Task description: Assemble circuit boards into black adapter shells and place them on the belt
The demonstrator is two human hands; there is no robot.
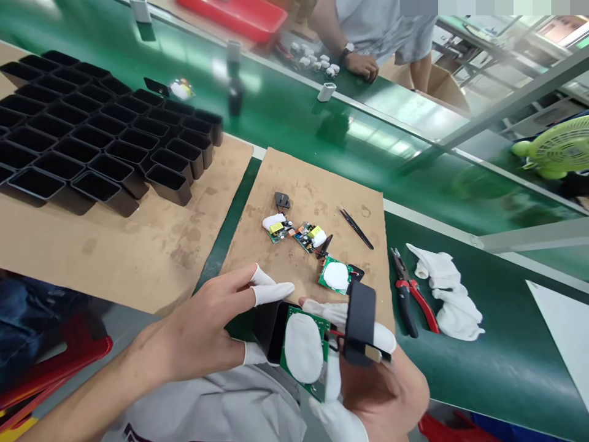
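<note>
My left hand (pixel 221 313), with white finger cots on its fingertips, grips a black plastic housing (pixel 269 328) by its sides. In my right hand (pixel 372 380), also in finger cots, is a green circuit board (pixel 304 347) with a white pad on its face. Its left edge meets the housing's open mouth; how far it reaches inside I cannot tell. Short wires join the board to a black plug cap (pixel 361 322) with a metal prong, held among the right fingers. Beyond my hands, more boards (pixel 310 236) with caps lie on the cardboard (pixel 257 258).
Rows of black housings (pixel 92 135) stand on the left cardboard. Tweezers (pixel 355 227), red-handled pliers (pixel 411 294) and a white cloth (pixel 448 291) lie at right. Across the green conveyor (pixel 285 110), with white pieces on it, a person's hand (pixel 362 66) rests. A green fan (pixel 556 147) stands at right.
</note>
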